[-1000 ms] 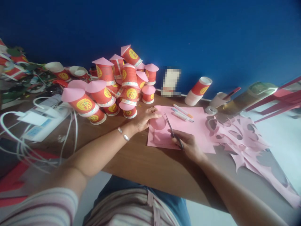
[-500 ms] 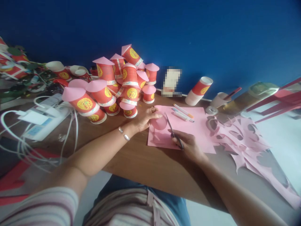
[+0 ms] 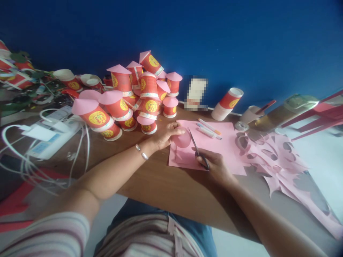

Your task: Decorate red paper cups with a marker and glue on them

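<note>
A: In the head view, what do the hands have hold of?
B: The left hand (image 3: 167,135) pinches a disc (image 3: 183,140) between thumb and fingers, over the left part of the pink sheet (image 3: 225,151). The right hand (image 3: 215,166), nearer and to the right, is curled round the handles of the scissors (image 3: 197,147)
A: Do the blades touch the disc?
B: They stand just beside its right edge; whether they touch, I cannot tell
A: How much looks done?
B: A good deal, I'd judge. To the far left of the sheet, many red cups (image 3: 98,117) wear pink cones (image 3: 85,106), and the scraps (image 3: 274,171) at the right have rounded gaps
A: And what is left?
B: The disc looks round already, though I cannot tell if its edge is finished. The stacked pair (image 3: 227,101) at the far right has no cone, and pens (image 3: 206,131) lie on the sheet
</note>
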`<action>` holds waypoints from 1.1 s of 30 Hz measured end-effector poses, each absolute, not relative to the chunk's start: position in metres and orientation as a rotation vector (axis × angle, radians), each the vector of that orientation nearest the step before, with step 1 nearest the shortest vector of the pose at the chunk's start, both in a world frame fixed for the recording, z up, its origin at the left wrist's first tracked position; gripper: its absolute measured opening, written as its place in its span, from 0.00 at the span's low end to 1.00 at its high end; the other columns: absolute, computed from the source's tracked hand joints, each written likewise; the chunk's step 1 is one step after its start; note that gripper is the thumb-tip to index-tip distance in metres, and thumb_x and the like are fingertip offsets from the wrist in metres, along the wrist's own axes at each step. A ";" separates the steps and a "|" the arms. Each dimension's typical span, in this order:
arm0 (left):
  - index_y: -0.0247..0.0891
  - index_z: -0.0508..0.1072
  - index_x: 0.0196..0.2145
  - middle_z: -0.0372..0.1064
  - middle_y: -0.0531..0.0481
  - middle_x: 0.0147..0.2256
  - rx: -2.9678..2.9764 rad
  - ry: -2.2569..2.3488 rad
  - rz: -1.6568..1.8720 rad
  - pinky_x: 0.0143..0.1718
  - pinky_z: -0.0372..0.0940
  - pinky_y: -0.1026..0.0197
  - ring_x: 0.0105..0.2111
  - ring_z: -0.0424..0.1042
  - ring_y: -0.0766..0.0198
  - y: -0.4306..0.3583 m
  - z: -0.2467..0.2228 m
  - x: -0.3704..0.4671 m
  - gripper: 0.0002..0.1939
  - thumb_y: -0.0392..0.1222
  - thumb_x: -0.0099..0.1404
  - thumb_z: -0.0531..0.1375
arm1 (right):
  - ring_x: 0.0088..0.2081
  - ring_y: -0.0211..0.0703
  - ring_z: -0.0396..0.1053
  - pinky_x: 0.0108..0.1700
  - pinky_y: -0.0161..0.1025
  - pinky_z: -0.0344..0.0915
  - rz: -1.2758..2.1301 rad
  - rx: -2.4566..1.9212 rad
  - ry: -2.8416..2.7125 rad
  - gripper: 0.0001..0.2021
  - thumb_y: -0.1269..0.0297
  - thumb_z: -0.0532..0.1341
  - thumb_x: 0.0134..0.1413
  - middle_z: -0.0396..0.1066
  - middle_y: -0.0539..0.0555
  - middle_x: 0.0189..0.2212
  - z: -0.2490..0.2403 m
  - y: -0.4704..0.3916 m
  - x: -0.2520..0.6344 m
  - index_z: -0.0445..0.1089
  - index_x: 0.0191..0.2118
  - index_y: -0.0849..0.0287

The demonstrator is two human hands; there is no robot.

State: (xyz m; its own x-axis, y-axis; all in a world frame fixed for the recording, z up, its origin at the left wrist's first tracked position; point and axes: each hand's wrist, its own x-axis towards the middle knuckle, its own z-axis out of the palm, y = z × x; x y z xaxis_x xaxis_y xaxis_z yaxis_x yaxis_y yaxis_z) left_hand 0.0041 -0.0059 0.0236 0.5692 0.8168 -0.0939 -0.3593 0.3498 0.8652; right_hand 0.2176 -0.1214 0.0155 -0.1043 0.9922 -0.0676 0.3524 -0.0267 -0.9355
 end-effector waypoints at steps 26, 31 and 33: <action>0.37 0.67 0.26 0.65 0.56 0.26 1.010 0.624 0.983 0.29 0.58 0.65 0.26 0.62 0.71 -0.004 0.023 0.004 0.20 0.47 0.50 0.74 | 0.26 0.40 0.70 0.30 0.36 0.66 0.801 -1.488 -1.609 0.16 0.58 0.61 0.58 0.74 0.49 0.26 -0.012 -0.113 0.227 0.68 0.50 0.58; 0.37 0.69 0.27 0.64 0.56 0.26 1.068 0.721 1.189 0.30 0.56 0.64 0.28 0.61 0.70 -0.002 0.029 0.004 0.20 0.50 0.51 0.73 | 0.30 0.42 0.74 0.35 0.37 0.68 0.376 -1.551 -1.974 0.10 0.64 0.58 0.62 0.79 0.54 0.34 0.000 -0.114 0.230 0.71 0.48 0.56; 0.37 0.69 0.27 0.64 0.55 0.27 1.074 0.739 1.239 0.31 0.57 0.64 0.29 0.62 0.69 0.000 0.030 0.001 0.19 0.51 0.53 0.73 | 0.36 0.44 0.76 0.37 0.37 0.68 0.254 -1.530 -2.139 0.11 0.64 0.57 0.66 0.79 0.56 0.40 0.011 -0.116 0.232 0.72 0.49 0.55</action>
